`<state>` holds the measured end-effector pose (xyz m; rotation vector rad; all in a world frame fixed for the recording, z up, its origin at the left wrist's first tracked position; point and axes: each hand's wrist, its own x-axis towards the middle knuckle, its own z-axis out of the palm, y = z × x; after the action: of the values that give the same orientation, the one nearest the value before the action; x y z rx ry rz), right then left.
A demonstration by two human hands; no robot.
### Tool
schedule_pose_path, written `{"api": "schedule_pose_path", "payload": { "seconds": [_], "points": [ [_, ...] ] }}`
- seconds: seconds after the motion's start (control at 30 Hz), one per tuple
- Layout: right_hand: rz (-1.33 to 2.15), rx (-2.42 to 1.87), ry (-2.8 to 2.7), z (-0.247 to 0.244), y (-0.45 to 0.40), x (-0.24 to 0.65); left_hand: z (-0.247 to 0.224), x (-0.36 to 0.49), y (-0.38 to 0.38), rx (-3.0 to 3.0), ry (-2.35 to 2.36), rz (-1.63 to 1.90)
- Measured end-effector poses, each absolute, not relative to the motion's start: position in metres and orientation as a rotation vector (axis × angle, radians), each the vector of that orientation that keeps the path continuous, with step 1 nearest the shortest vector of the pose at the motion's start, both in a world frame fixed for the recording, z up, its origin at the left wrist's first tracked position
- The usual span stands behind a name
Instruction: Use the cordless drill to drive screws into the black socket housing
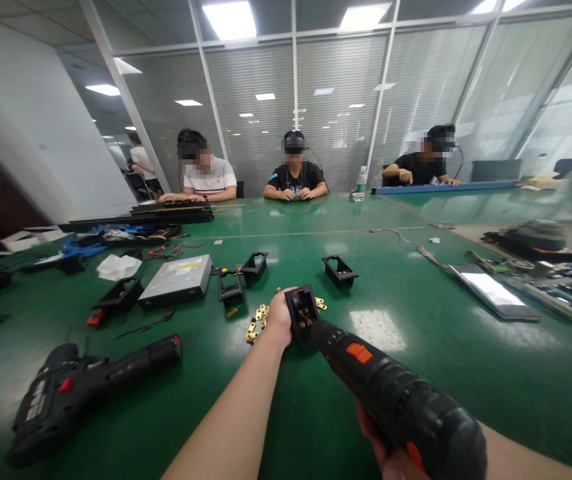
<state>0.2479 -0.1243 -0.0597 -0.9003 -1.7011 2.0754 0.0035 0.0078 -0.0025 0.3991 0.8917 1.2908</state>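
Note:
My left hand is closed around the side of a black plastic housing, its open side tilted towards me. Brass-coloured parts show inside the housing. A black cordless screwdriver with orange buttons is gripped from below in my right hand, most of which its body hides. The screwdriver's front end reaches to the lower edge of the housing; its bit cannot be made out. Small brass pieces lie on the green table beside my left hand. Beyond them are more black housings.
Another cordless screwdriver lies at the left front. A silver disc drive and a crumpled white tissue are behind it. To the right are a phone and circuit boards. Three people sit across the table near a bottle.

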Motion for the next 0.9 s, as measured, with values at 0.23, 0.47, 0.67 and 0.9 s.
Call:
{"api": "schedule_pose_path", "payload": {
  "seconds": [0.23, 0.47, 0.67, 0.9],
  "points": [
    [2.044, -0.891, -1.671, -0.046, -0.119, 0.238, -0.003, 0.001, 0.007, 0.523, 0.960, 1.241],
    [2.041, -0.902, -1.627, -0.032, -0.118, 0.244, -0.006, 0.002, 0.007, 0.526, 0.944, 1.289],
    [2.081, -0.889, -1.656, -0.038, -0.123, 0.246, -0.002, 0.002, 0.007, 0.512, 0.950, 1.262],
    [2.121, -0.794, -1.666, -0.055, -0.125, 0.240, -0.004, 0.002, 0.007, 0.376, 0.882, 1.314]
  ]
}}
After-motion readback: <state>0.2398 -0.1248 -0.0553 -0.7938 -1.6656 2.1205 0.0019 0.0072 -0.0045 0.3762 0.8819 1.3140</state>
